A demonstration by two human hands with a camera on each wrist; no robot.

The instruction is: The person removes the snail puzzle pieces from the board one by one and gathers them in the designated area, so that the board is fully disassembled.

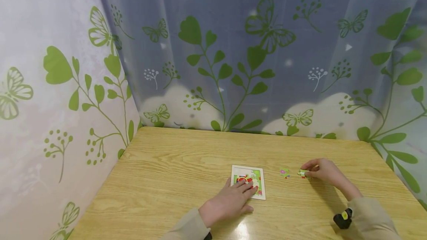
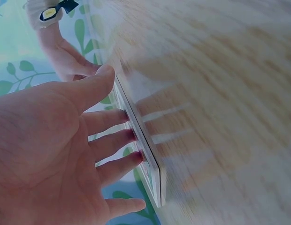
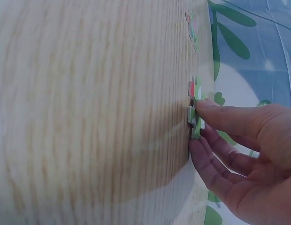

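Head view: two hands, one puzzle board (image 1: pixel 234 167) on a wood-grain table (image 1: pixel 160 166). The board's a flat rectangle with a pale rim and a colourful picture inside, sitting around the middle of the table's near half. Left hand (image 1: pixel 230 203) lies over its near left part, fingers straight and spread, just resting on it. Off to the right, the right hand (image 1: pixel 323 171) has thumb and fingers together, pinching a green-and-white puzzle piece (image 1: pixel 302 173). Just left of that is a small pink-and-green patch (image 1: pixel 284 173); can't tell if it's one piece or more. Printed cloth with green leaves and butterflies (image 1: pixel 270 25) hangs on the far side.

Left wrist view: three fingertips touch the board's face, thumb's out by its edge, nothing gripped. The board looks thin and layered.

Right wrist view: thumb and curled fingers clamp the thin, knobbly-edged piece right at the tabletop.
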